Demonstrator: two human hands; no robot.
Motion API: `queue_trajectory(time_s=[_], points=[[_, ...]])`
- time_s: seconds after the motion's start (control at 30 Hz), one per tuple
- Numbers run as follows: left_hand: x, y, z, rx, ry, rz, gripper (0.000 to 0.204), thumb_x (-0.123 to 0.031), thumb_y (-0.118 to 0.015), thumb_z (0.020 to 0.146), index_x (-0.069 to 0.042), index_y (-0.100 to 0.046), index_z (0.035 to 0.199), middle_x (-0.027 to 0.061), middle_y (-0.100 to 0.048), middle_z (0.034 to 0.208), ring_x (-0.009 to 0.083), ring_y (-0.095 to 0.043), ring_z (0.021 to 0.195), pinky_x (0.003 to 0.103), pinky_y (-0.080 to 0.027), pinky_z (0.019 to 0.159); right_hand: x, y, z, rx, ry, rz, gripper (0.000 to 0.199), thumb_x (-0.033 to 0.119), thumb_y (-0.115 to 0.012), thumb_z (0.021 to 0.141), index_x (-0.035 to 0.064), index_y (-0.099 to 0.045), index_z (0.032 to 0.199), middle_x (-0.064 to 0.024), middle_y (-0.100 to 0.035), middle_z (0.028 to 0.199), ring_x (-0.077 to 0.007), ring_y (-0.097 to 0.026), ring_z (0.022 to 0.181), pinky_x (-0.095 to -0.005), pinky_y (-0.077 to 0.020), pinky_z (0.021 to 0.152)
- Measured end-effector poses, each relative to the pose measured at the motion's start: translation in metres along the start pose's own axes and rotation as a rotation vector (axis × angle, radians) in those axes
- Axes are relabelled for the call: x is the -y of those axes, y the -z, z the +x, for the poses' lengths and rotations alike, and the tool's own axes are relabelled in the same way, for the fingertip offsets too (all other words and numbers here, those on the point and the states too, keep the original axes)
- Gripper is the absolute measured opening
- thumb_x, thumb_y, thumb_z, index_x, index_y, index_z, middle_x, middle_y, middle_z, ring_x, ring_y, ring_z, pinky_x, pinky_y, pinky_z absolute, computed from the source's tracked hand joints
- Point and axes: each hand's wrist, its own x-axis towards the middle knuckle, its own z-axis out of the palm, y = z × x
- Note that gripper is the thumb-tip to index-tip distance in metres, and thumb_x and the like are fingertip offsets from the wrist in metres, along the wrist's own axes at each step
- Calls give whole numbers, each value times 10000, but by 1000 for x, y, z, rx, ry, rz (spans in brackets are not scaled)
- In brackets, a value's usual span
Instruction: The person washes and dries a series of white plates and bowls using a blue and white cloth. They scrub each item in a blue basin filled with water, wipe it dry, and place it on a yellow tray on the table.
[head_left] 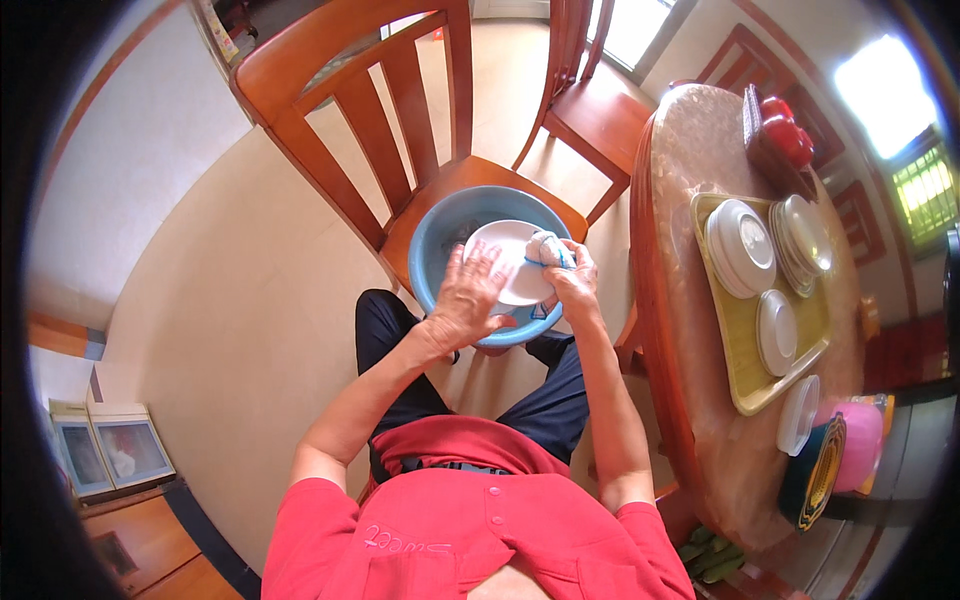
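Note:
A white plate (528, 288) is tilted over a light blue basin (424, 240), which stands on a wooden chair seat. My left hand (468, 298) lies across the plate's left side, its fingers stretched and slightly blurred, the thumb apart near the lower rim. At the plate's right edge, my right hand (577, 280) is closed round a bunched white cloth (548, 249) with blue edging. The cloth rests against the plate's face. What lies deeper in the basin is mostly hidden by the plate and my hands.
On the round table (690, 400) at right, a yellowish tray (748, 400) bears stacks of white plates (742, 245). Nearby are a clear plastic container (798, 415), a pink container (860, 445) and a red object (786, 135). A second wooden chair (600, 115) stands behind.

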Motion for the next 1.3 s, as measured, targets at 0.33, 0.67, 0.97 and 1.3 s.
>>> queue_trajectory(time_s=[0.33, 0.67, 0.97, 1.3], points=[[9, -33, 1, -109, 246, -967, 365, -19, -606, 755, -32, -553, 1116, 116, -601, 1064, 226, -583, 967, 358, -446, 864, 24, 19, -14, 315, -228, 345, 444, 334, -476, 831, 63, -444, 1181, -92, -502, 999, -206, -505, 848, -349, -508, 629], [10, -34, -4, -156, 443, -1828, 486, -61, -630, 781, -30, -451, 1232, 67, -543, 1118, 137, -532, 980, 279, -453, 841, 26, -22, -54, 223, 619, -527, 525, 443, -490, 835, 167, -445, 1281, -249, -175, 1399, -414, -205, 1281, -505, -174, 1029], [1, -13, 1, -132, 545, -1747, 365, 17, -620, 739, -2, -547, 1096, 55, -595, 992, 145, -565, 906, 280, -450, 813, 19, -49, -9, 55, 939, -563, 372, 377, -468, 854, 133, -610, 1096, -150, -432, 1281, -338, -348, 1217, -492, -179, 1027], [9, -18, -3, -221, 604, -1771, 473, 63, -629, 690, -3, -519, 1145, 57, -594, 1026, 157, -566, 928, 284, -457, 811, 16, -65, -30, -36, 673, -475, 514, 463, -430, 866, 178, -440, 1294, -238, -328, 1327, -413, -309, 1224, -521, -228, 998]])
